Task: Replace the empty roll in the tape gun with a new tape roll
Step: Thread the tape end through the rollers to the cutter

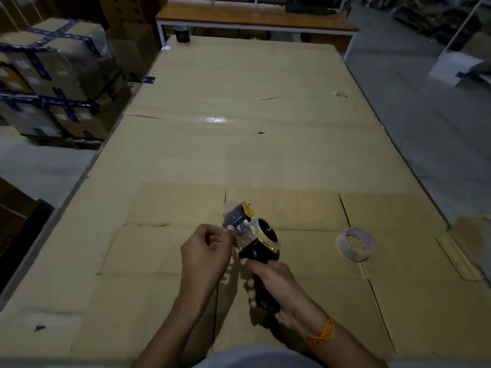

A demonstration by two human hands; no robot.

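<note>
While gripping black-and-yellow tape gun (247, 235) with right hand (276, 285), left hand (206, 251) pinching clear tape: could have stuck crooked.

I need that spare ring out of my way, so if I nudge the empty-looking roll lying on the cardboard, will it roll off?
The roll lies flat on its side on the cardboard, so it would probably slide, not roll. It looks thin-walled, so likely very light and easily squashed.

Tape gun (252, 240) black with yellow plates, loose roll (356, 244) whitish, wrist thread (322, 333) orange, counter (239, 144) cardboard-brown.
</note>
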